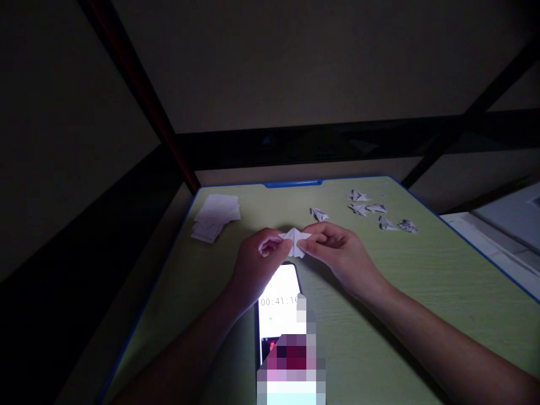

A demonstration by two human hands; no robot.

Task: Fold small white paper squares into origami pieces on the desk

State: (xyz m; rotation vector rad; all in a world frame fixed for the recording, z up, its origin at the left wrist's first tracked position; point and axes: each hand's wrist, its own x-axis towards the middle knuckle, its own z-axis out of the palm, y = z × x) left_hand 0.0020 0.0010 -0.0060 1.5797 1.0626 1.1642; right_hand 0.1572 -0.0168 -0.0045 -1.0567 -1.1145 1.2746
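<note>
A small piece of folded white paper (295,238), with creases fanning from its pointed top, is held above the table between both hands. My left hand (262,260) pinches its left side, thumb on the near face. On the other side, my right hand (337,250) grips the paper's right part between thumb and fingers. Just below them lies a lit phone (279,281) showing a running-time display; its lower part is covered by a pixelated patch. Beyond my right hand rests one folded paper piece (319,215).
Several folded paper pieces (358,209) lie at the table's far right. A stack of flat white sheets (217,209) sits at the far left. The green table (405,304) has a blue edge, with a dark-framed wall behind. Pale items (506,208) stand beyond its right edge.
</note>
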